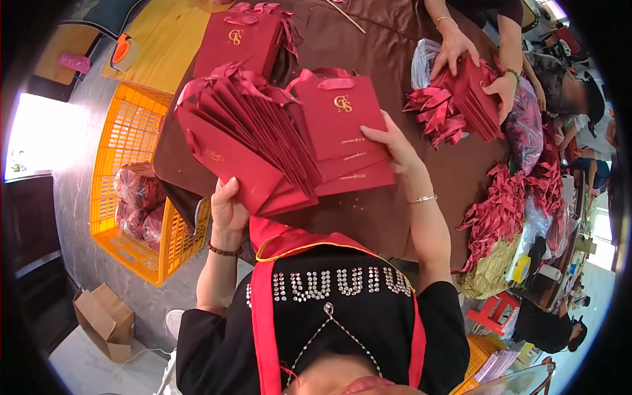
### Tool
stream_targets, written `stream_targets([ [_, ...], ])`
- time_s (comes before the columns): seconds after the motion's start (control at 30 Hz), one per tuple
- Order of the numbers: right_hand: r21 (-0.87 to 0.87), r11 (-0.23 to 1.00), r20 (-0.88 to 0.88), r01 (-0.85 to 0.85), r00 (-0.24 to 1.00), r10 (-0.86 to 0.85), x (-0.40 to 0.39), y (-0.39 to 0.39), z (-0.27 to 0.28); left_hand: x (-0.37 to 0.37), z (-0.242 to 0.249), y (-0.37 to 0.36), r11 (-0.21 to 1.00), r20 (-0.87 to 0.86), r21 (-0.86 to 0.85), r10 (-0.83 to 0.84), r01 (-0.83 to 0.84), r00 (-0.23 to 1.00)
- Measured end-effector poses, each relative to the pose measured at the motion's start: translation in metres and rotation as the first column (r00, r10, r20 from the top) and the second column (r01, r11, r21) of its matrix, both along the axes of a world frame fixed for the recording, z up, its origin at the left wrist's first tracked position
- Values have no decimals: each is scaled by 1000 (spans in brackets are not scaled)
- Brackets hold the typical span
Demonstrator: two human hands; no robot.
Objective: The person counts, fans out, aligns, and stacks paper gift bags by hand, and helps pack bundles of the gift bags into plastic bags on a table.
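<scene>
A fanned stack of dark red paper gift bags [344, 125] with ribbon tops and gold monograms is held up in front of me over the table. My left hand [227, 203] is closed on the lower left edge of the fan, thumb on the front bag. My right hand [397, 146] grips the right edge, its thumb lying over the outermost bags. Several bags spread apart between the hands, edges toward me. Just beyond them, another stack of red gift bags [230, 43] sits on the brown-covered table [368, 56].
Across the table at the right, a co-worker's hands [457, 49] hold another bag stack [471, 99]. Red ribbon bundles [497, 210] and plastic bags lie along the right edge. A yellow crate [125, 243] holding wrapped red items stands at the left, with a cardboard box [105, 319] below.
</scene>
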State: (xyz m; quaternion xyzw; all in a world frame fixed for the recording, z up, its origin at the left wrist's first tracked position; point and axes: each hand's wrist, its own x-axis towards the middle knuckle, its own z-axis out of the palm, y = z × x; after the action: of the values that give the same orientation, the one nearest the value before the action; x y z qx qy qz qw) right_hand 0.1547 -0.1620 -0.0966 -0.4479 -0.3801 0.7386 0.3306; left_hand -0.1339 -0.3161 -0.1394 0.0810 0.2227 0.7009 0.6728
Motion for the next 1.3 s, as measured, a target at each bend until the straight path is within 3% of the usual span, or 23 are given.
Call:
stream_targets([
  [0.07,-158,987,-270,-23,963,-21,6,-1,-3,3,7,1,999,-8,33,7,-6,1000],
  [0.1,-158,987,-272,-23,962,-21,5,-4,-2,5,10,1,997,-11,71,16,-15,1000],
  [0.2,-62,998,-204,31,978,-43,-8,-24,-3,1,9,0,997,-24,73,10,-8,1000],
  [0.23,60,996,-101,71,993,-64,-16,-32,-11,1,11,0,997,-29,71,14,-12,999],
  [0.3,249,964,-19,90,996,-88,-30,-52,-22,7,18,1,1000,-138,-25,0,-4,990],
  [0.37,295,951,19,95,994,-105,-39,-74,-28,15,20,-1,997,-242,-75,6,-25,970],
  [0.43,402,915,102,13,993,-59,-47,-92,-21,23,28,0,978,-434,-196,-149,68,889],
  [0.5,315,947,75,69,992,-98,-45,-101,-21,22,34,-3,973,-472,-215,-179,84,863],
  [0.63,369,928,192,54,972,-133,-45,-126,-40,22,39,-17,935,-508,-303,-325,188,798],
  [0.7,486,869,29,97,991,-127,-48,-132,-64,30,40,-21,935,-480,-292,-324,200,816],
  [0.77,328,937,-99,119,991,-91,-56,-138,-65,33,41,-24,945,-552,-290,-293,150,781],
  [0.9,517,841,-204,160,977,-61,-54,-137,-60,21,32,-15,957,-706,-230,-288,175,647],
  [0.97,721,682,-83,120,993,-88,-48,-126,-55,21,25,0,985,-794,-103,-164,136,585],
  [1.0,608,792,-27,-55,996,89,-38,-122,-54,20,35,11,978,-846,-165,-205,125,491],
  [1.03,617,786,-27,-42,997,74,-35,-112,-76,20,54,25,969,-886,-226,-248,101,391],
  [1.07,528,810,174,-254,966,190,-33,-98,-114,28,78,40,975,-937,-185,-213,124,279],
  [1.1,395,804,352,-445,882,315,-32,-88,-134,33,94,52,982,-993,-102,-111,160,49],
  [1.13,388,919,-133,65,991,-14,-31,-90,-88,35,103,63,972,-988,-24,13,235,-156],
  [1.17,317,872,-364,373,897,-251,-25,-86,-60,37,111,72,949,-928,35,147,313,-342],
  [1.2,171,764,-551,622,703,-449,-16,-79,-45,46,128,80,907,-812,65,291,417,-506],
  [1.23,373,705,-301,603,797,-523,3,-73,-41,60,142,86,859,-651,55,417,509,-634],
  [1.27,760,496,-192,420,874,-447,7,-70,-32,74,141,92,823,-573,-19,456,568,-681],
  [1.3,503,657,-307,562,827,-472,7,-69,-26,85,136,95,785,-496,-111,487,609,-718],
])
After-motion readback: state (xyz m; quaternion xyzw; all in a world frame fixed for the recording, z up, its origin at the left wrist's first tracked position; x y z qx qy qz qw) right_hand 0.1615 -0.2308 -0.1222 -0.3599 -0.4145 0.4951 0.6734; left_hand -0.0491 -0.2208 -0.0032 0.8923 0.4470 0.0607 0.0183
